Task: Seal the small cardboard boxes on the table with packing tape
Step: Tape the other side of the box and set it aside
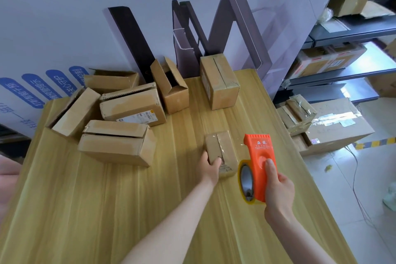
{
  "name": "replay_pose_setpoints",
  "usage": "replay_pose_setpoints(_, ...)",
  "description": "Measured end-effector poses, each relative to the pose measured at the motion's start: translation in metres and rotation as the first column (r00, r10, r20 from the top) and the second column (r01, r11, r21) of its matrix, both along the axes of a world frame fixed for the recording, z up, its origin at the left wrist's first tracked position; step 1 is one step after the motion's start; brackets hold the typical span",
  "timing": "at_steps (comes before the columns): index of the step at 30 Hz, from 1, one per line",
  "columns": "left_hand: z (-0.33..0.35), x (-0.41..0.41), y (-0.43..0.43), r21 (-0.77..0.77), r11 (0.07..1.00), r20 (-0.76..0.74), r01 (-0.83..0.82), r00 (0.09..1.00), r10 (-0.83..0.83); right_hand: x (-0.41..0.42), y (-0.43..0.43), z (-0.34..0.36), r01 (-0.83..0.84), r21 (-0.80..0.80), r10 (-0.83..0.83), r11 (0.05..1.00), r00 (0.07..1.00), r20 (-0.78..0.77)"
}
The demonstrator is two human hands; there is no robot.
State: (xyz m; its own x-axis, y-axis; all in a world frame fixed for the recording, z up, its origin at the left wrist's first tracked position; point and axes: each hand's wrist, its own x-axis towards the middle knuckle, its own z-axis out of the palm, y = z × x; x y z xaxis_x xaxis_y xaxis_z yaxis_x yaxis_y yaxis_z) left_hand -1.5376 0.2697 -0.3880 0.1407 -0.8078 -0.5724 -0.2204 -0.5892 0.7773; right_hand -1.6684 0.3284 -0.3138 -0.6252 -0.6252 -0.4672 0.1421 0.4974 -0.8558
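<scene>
On my feed the left hand [211, 167] grips the near end of the small box [221, 149] on the table [107, 210]. The right hand [277, 188] is wrapped round the orange tape dispenser [258, 156] just beside it. The left fingertips hide behind the box, and I can't tell if tape runs between them.

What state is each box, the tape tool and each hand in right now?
small box: seam taped over.
tape dispenser: held beside small box.
left hand: grips small box.
right hand: grips tape dispenser.
open box: upright, flaps open.
tall box: seam taped.
</scene>
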Motion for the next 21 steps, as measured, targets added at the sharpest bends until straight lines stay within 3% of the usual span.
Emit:
replay_pose_setpoints(9,-0.021,-0.053,-0.137,-0.032,0.997,0.047,-0.074,0.996,0.075,-0.037,-0.067,0.004,-0.036,-0.033,0.037,0.999,0.999,0.039)
replay_pose_setpoints(16,-0.008,-0.055,-0.154,-0.038,0.999,0.092,-0.011,0.996,0.015,-0.047,-0.118,0.012,-0.096,-0.052,0.101,0.994,0.989,0.111)
replay_pose_setpoints(18,0.003,-0.041,-0.155,-0.195,0.980,0.193,-0.048,0.977,0.086,-0.044,-0.131,0.012,-0.123,-0.054,0.129,0.991,0.983,0.129)
replay_pose_setpoints(21,0.025,-0.005,-0.181,-0.531,0.844,0.381,-0.080,0.867,0.321,-0.036,-0.148,0.012,-0.171,-0.067,0.179,0.983,0.974,0.141)
